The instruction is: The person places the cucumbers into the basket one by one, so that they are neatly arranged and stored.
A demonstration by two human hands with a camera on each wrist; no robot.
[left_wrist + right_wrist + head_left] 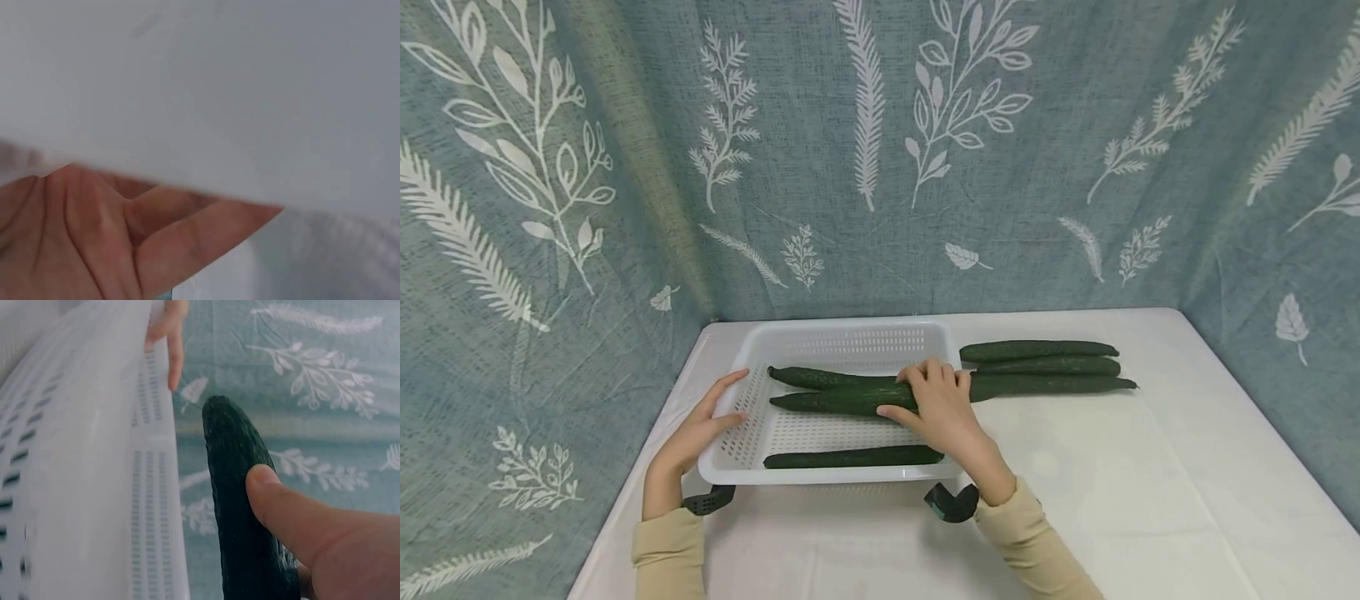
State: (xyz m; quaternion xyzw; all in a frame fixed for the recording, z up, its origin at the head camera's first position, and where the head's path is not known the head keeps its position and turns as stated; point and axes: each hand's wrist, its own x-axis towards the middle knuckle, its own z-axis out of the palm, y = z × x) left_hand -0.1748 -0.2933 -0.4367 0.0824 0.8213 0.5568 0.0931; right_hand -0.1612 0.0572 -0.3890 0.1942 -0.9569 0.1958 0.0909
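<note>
My right hand (938, 408) grips a dark green cucumber (842, 400) over the right part of a white perforated plastic basket (790, 333). In the right wrist view the thumb lies along this cucumber (240, 506), whose blunt end points away from the hand. Just behind it is a second cucumber (808, 377), partly covered. Another cucumber (853, 457) lies inside along the basket's front wall. My left hand (696, 429) holds the basket's left rim, thumb and index finger over it. Its other fingers (187, 244) reach beneath the rim in the left wrist view.
To the right of the basket, three cucumbers (1048, 366) lie side by side on the white-covered table (1120, 475). A blue-green cloth (820, 225) with white leaf patterns hangs behind and at both sides.
</note>
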